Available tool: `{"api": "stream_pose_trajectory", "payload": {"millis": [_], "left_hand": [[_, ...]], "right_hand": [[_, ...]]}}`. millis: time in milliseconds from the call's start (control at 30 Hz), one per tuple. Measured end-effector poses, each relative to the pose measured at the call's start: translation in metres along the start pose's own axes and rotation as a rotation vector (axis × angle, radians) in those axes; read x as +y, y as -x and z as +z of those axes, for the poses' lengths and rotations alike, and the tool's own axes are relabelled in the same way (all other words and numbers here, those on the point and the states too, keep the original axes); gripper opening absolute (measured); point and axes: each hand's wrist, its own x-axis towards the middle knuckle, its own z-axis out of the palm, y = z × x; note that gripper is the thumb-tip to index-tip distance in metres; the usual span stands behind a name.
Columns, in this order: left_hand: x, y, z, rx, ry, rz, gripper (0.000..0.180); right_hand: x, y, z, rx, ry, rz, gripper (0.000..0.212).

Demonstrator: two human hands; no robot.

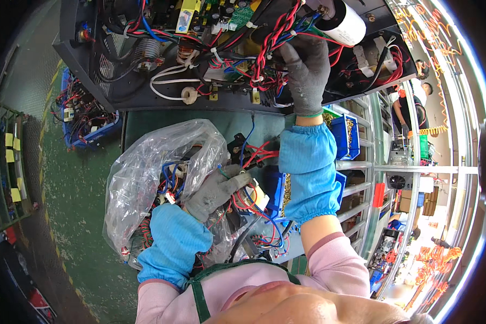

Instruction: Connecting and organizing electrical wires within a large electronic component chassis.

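A black metal chassis [200, 100] full of wiring and circuit boards spans the top of the view. My right hand [309, 73], in a grey glove, reaches into it beside a bundle of twisted red and black wires [268, 51] and below a white cylinder [346, 26]. Its fingers are bent in among the wires, and the tips are hidden. Lower down, my left hand [216, 193], gloved too, has thumb and fingers closed on thin wires [245, 197], red and blue. Next to it lies a clear plastic bag [140, 173] with wired parts inside.
Blue bins of small brass-coloured parts [344, 137] stand right of my right sleeve. A blue crate of wired parts [89, 116] sits on the green floor at left. Metal rails [364, 162] run along the right, with people beyond. A rack with yellow tags [8, 167] stands far left.
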Motion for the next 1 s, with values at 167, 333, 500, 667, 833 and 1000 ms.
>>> {"api": "stream_pose_trajectory", "payload": {"millis": [167, 333, 500, 667, 833, 1000], "left_hand": [[0.0, 0.002, 0.004, -0.012, 0.058, 0.096, 0.029], [-0.008, -0.004, -0.002, -0.038, 0.029, 0.107, 0.026], [-0.006, -0.003, 0.001, -0.046, 0.095, 0.077, 0.027], [-0.002, -0.002, 0.001, -0.026, 0.08, 0.077, 0.027], [0.002, 0.0, 0.001, -0.034, 0.052, 0.044, 0.026], [-0.005, -0.003, 0.003, 0.027, 0.006, 0.172, 0.023]], "right_hand": [[-0.008, 0.003, 0.002, -0.022, -0.193, 0.098, 0.034], [-0.019, 0.004, 0.004, -0.041, -0.314, 0.054, 0.037], [-0.017, 0.004, -0.003, -0.063, -0.31, 0.067, 0.037], [-0.011, 0.002, -0.008, -0.107, -0.305, 0.044, 0.037], [-0.013, 0.003, -0.012, -0.146, -0.375, 0.094, 0.038], [-0.012, 0.002, -0.015, -0.149, -0.399, 0.123, 0.038]]}}
